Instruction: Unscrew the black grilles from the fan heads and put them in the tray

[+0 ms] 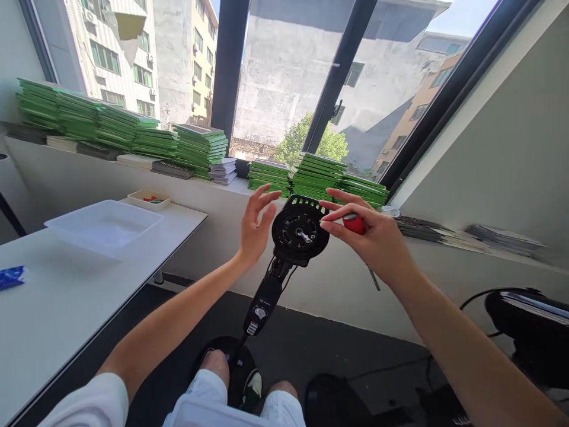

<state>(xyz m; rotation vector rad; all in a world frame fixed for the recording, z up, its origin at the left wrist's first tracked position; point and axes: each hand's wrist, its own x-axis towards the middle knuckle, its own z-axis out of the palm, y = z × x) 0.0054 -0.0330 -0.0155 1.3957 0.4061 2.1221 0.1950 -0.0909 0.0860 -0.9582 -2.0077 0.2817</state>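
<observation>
A black round fan head (pixel 288 243) faces me, with a shiny metal shaft at its centre and a slotted piece at its top. It stands on a black pole with a control panel (pixel 262 305) bearing a knob and buttons. My left hand (pixel 255 228) is just left of the fan head, open, fingers curved and apart. On the right side, my right hand (pixel 377 237) holds a red-handled screwdriver (pixel 354 223) against the palm, its metal shaft slanting down below the hand. The thumb and fingertips come together at the fan head's right edge; anything small between them is unclear.
At left, a white table (pixel 48 308) carries a clear plastic bin (pixel 106 228), a small tray (pixel 149 200) with red and green bits, and a blue packet (pixel 12 277). Green book stacks (pixel 200 148) line the windowsill. A black object (pixel 528 320) stands at right.
</observation>
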